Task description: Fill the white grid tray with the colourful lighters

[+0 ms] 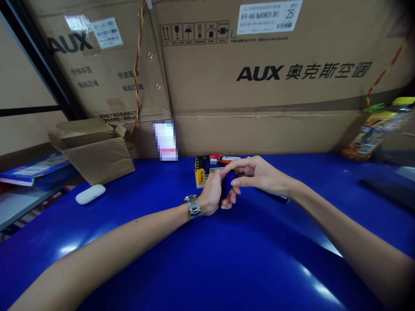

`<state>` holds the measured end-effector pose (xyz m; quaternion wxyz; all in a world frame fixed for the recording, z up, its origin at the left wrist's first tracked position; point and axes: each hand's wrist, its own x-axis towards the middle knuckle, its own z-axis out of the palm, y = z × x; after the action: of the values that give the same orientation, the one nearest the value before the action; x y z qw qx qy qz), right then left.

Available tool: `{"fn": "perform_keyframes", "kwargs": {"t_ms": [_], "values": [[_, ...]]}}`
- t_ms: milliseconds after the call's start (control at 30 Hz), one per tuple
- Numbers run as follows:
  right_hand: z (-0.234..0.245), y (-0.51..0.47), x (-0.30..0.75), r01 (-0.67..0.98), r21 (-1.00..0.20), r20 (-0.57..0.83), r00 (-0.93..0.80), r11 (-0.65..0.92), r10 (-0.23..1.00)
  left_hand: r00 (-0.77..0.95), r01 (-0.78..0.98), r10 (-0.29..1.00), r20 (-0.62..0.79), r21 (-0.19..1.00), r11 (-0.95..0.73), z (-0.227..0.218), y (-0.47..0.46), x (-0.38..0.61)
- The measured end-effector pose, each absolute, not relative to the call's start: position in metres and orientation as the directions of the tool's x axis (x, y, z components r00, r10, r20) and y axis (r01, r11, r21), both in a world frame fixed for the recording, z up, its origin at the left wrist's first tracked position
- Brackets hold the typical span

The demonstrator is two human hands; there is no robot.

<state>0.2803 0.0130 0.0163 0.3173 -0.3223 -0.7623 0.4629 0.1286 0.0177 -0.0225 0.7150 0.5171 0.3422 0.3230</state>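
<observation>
Both my hands meet over the middle of a glossy blue table. My left hand, with a metal watch on its wrist, is wrapped round a small dark blue object. My right hand has its fingers curled and pinched on the top of that same object. What the object is stays unclear, since the fingers cover most of it. Just behind the hands stands a pack of black and yellow batteries.
A white earbud case lies at the left. An open cardboard box stands behind it. Large AUX cartons wall off the back. A bottle with a yellow cap stands at the right. Red items lie behind the batteries.
</observation>
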Motion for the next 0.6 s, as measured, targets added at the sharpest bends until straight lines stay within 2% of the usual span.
{"fn": "perform_keyframes", "kwargs": {"t_ms": [100, 200, 300, 433, 533, 600], "values": [[0.024, 0.016, 0.292, 0.315, -0.868, 0.174, -0.531, 0.384, 0.829, 0.566, -0.11, 0.807, -0.171, 0.954, 0.279, -0.022, 0.018, 0.129], [0.031, 0.02, 0.305, 0.443, -0.792, 0.287, -0.339, 0.421, 0.896, 0.525, -0.058, 0.831, -0.185, 0.966, 0.252, -0.021, 0.016, 0.128], [0.03, 0.029, 0.311, 0.488, -0.742, 0.411, -0.21, 0.459, 0.887, 0.54, 0.089, 0.835, -0.108, 0.994, 0.071, -0.021, 0.012, 0.127], [0.018, 0.046, 0.295, 0.498, -0.736, 0.375, -0.266, 0.46, 0.888, 0.663, 0.226, 0.745, 0.077, 0.928, -0.297, -0.023, 0.006, 0.125], [0.012, 0.056, 0.269, 0.544, -0.674, 0.354, -0.355, 0.499, 0.865, 0.698, 0.253, 0.709, 0.1, 0.892, -0.375, -0.024, 0.005, 0.124], [0.013, 0.059, 0.253, 0.642, -0.537, 0.357, -0.415, 0.547, 0.837, 0.701, 0.252, 0.704, 0.111, 0.886, -0.39, -0.025, 0.005, 0.124]]}}
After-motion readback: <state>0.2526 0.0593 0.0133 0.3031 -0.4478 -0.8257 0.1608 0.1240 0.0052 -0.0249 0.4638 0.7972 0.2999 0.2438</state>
